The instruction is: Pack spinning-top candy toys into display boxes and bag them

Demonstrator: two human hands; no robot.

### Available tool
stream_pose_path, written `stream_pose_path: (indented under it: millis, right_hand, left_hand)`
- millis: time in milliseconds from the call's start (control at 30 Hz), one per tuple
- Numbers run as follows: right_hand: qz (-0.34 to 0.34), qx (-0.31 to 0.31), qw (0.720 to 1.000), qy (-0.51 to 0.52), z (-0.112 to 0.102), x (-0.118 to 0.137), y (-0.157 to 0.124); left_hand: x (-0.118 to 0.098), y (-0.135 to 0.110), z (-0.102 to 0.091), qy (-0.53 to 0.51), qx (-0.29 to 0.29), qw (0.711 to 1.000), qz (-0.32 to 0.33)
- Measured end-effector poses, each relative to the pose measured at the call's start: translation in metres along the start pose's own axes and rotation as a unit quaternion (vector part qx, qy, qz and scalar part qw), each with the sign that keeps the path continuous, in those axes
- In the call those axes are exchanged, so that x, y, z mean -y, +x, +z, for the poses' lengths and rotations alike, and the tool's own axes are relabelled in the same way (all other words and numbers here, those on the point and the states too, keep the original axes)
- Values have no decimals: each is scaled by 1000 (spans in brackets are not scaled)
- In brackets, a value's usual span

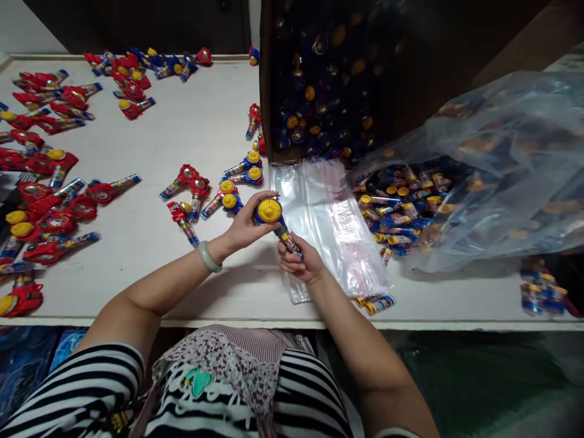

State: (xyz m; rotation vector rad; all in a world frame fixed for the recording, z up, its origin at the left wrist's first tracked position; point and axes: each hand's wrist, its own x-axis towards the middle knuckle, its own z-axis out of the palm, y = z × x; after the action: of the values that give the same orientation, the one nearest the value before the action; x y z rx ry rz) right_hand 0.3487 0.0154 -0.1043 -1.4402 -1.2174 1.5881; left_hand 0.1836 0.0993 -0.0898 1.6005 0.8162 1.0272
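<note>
My left hand, with a pale bangle on its wrist, grips a blue toy head with a round yellow disc. A slim printed tube extends from that head toward the lower right. My right hand has its fingers wrapped around the tube's lower end. Whether the tube is fully seated in the head, I cannot tell. Just left of my left hand lie several blue toys with yellow discs and red toys with tubes. Flat clear plastic bags lie beneath and beside my right hand.
A big cardboard box of blue-and-yellow toy heads stands at the back. On the right, a translucent plastic bag spills printed tubes with yellow caps. Many red toys cover the table's left side. Loose tubes lie near the front edge.
</note>
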Motion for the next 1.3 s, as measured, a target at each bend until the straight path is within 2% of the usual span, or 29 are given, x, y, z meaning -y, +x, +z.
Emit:
stream_pose_path:
  millis: [67,167,200,233,300,367,400,467,533,567,600,633,700,767,833,900,967,1033,1100,1167,1233,1300]
  right_hand:
    - [-5,-12,1000,21,2,-1,1]
    - [-49,-126,990,-42,4,-4,1]
    - [-52,-132,989,-53,6,-6,2]
    - [-41,-108,993,-41,8,-7,2]
    - [4,-13,999,47,18,-11,4]
    - [48,81,982,162,29,-13,9]
    - [52,97,975,192,31,-14,14]
    - [13,78,985,156,21,-13,24]
    - [-52,-17,998,33,-13,-11,30]
    - [-82,-87,992,-40,-39,-11,29]
    - [-102,-162,975,-115,-69,-10,25]
    - [-112,-235,948,-181,-100,-10,20]
    - [-116,-326,870,-351,-160,-10,7]
    - [-77,-341,792,-501,-206,-10,0]
    - [-27,-309,730,-609,-232,-9,2]
    - [18,-270,684,-678,-241,-8,8]
    - [44,-249,649,-717,-240,-8,17]
    - [54,-249,632,-732,-239,-9,24]
    - [59,-252,633,-730,-242,-12,27]
    - [57,-248,652,-714,-251,-14,24]
    - [35,-278,691,-666,-260,-17,16]
    - [-18,-365,753,-547,-264,-18,4]
  left_hand:
    - [-1,-1,-2,20,-3,1000,1]
    - [2,-8,-2,33,-57,997,-40]
    - [3,-12,-2,24,-68,996,-53]
    - [5,-15,-2,10,-71,995,-64]
    - [7,-18,-4,-19,-58,996,-73]
    - [9,-15,-10,-28,-33,996,-72]
    - [11,-9,-14,-23,-16,997,-73]
    - [18,9,-27,6,11,997,-75]
    - [28,34,-45,74,-12,995,-71]
    - [34,48,-56,129,-38,988,-73]
    - [38,60,-68,193,-63,976,-82]
    - [40,72,-81,261,-75,957,-98]
    - [39,91,-103,386,-46,912,-129]
    - [29,109,-108,472,2,875,-106]
    - [19,136,-88,507,38,860,-40]
    - [16,173,-49,498,76,864,3]
    - [24,216,-3,512,104,853,-1]
    - [40,253,36,550,107,828,13]
    - [56,278,58,579,133,804,23]
    - [67,288,64,583,161,796,9]
    - [70,289,58,572,171,802,-16]
    - [63,283,47,565,172,806,-28]
